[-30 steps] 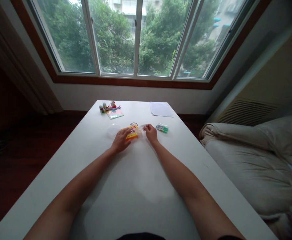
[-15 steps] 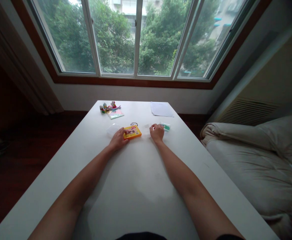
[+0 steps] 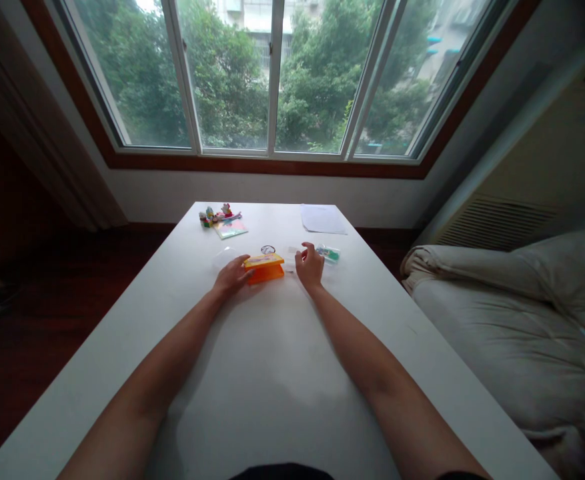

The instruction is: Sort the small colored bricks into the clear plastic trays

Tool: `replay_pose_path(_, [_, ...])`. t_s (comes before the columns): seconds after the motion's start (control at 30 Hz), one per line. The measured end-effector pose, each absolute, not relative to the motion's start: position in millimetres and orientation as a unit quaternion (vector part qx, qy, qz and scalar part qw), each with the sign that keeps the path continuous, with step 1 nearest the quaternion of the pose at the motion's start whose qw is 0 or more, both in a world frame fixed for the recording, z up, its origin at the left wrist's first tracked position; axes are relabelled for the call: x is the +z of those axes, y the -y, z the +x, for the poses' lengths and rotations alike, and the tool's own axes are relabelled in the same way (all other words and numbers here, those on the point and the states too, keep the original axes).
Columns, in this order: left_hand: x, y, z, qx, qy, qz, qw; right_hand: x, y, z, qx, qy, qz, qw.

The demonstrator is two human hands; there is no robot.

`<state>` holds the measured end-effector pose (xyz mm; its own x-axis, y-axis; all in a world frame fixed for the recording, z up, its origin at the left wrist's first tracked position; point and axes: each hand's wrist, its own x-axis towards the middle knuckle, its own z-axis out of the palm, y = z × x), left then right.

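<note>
A small orange and yellow box point(image 3: 265, 268) sits on the white table point(image 3: 272, 373), tipped up so its orange side faces me. My left hand point(image 3: 231, 275) grips the box's left end with closed fingers. My right hand point(image 3: 310, 267) is just right of the box, fingers curled loosely, not touching it; whether it holds anything is unclear. A small green and clear packet point(image 3: 328, 253) lies just beyond my right hand. A thin dark ring point(image 3: 267, 249) lies behind the box.
A clear plastic piece point(image 3: 225, 256) lies left of the box. Small colourful toy figures point(image 3: 217, 215) and a green card point(image 3: 231, 229) sit at the far left. A white paper sheet point(image 3: 322, 219) lies far right. A pale cushioned sofa point(image 3: 517, 313) adjoins the table's right edge.
My left hand has tilted the box up from lying flat. My right hand went right toward the green packet, then came back a little toward the box.
</note>
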<state>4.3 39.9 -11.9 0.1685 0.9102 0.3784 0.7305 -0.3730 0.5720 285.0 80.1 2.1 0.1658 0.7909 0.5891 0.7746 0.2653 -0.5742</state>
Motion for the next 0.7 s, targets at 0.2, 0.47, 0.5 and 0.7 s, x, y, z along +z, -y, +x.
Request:
replay_pose_path(0.2, [-2, -35, 5, 0.4, -0.583, 0.699, 0.112, 3, -64, 271, 0.03, 0.754, -0.501, 0.423])
replay_pose_path(0.47, [3, -40, 3, 0.51, -0.616, 0.587, 0.126, 3, -41, 244, 0.039, 0.896, -0.329, 0.297])
replay_pose_path(0.5, [1, -42, 2, 0.52, -0.618, 0.562, 0.177, 3, -40, 242, 0.034, 0.906, -0.313, 0.282])
replay_pose_path(0.7, [-7, -51, -1, 0.56, -0.566, 0.509, 0.327, -1, -42, 236, 0.014, 0.929, -0.306, 0.207])
